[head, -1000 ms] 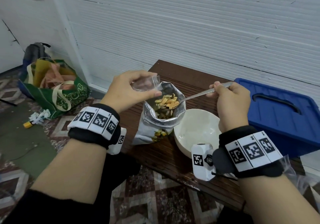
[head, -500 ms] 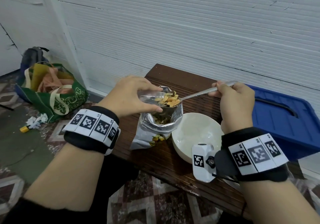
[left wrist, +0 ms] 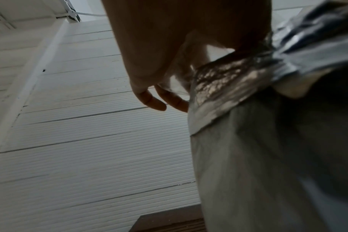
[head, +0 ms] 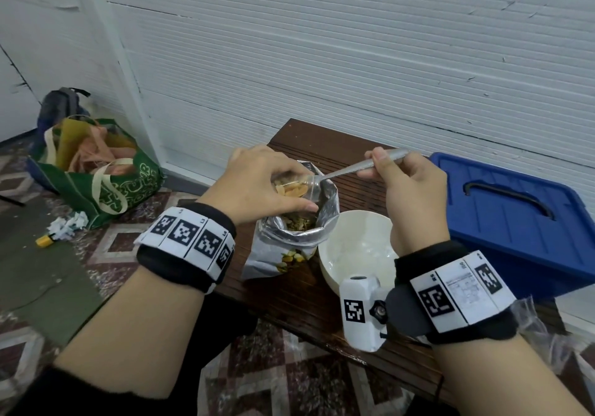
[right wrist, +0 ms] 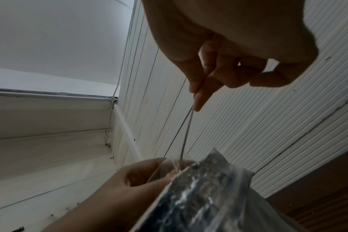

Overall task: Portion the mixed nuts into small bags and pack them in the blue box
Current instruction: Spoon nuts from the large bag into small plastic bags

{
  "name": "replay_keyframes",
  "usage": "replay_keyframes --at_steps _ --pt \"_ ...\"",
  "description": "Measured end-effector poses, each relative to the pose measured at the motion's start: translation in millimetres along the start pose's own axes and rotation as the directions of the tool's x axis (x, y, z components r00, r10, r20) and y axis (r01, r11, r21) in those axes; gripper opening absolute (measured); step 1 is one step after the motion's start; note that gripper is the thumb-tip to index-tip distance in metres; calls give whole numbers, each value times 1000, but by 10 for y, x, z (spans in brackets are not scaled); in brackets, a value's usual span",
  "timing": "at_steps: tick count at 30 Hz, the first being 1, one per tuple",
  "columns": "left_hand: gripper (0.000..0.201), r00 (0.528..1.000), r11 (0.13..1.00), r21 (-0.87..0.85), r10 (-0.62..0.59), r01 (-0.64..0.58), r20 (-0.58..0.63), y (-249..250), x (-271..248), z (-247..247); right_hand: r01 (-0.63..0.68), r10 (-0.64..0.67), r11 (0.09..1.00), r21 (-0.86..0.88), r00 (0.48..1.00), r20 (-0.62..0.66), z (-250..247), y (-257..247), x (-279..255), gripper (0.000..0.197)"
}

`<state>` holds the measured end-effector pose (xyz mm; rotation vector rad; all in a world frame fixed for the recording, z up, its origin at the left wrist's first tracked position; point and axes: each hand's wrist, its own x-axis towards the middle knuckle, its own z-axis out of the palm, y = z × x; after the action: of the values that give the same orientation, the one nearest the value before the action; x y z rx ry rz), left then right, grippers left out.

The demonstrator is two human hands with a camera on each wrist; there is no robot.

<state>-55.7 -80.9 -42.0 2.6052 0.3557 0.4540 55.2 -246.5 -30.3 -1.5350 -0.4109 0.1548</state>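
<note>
The right hand (head: 415, 190) pinches the spoon (head: 351, 171) handle; the left hand (head: 257, 187) pinches a small bag (head: 302, 187) open above the foil pouch (head: 289, 241) at the surface's left edge. The bag is likely thin, limp and slippery, best held by its rim. Its body is mostly hidden.

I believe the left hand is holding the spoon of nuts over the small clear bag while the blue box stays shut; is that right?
Not quite: the head view shows the right hand holding the spoon; the left hand holds the small clear bag. The blue box is shut.
</note>
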Motion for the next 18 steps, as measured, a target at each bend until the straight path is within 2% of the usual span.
replay_keyframes --at_steps 3,5,7,11,15,18 --pt "47 994 982 -168 -92 81 -59 33 -6 37 93 -98 993 67 993 69 -9 -67 -42 11" --pt "46 983 939 -322 -158 119 -96 41 -12 58 155 -164 984 87 981 101 -18 -102 -69 9" --pt "42 973 906 -399 -199 139 -113 50 -23 50 209 -218 974 83 970 110 -16 -123 -88 9" --pt "31 952 850 -499 -272 168 -143 6 -35 15 263 -271 960 100 959 81 -16 -140 -94 11" --pt "37 932 803 -571 -319 170 -172 -67 -35 19 287 -295 948 138 955 42 -34 -138 -78 10" --pt "39 937 794 -579 -319 183 -141 -81 -52 -14 284 -280 946 159 959 -47 -68 -138 -65 8"
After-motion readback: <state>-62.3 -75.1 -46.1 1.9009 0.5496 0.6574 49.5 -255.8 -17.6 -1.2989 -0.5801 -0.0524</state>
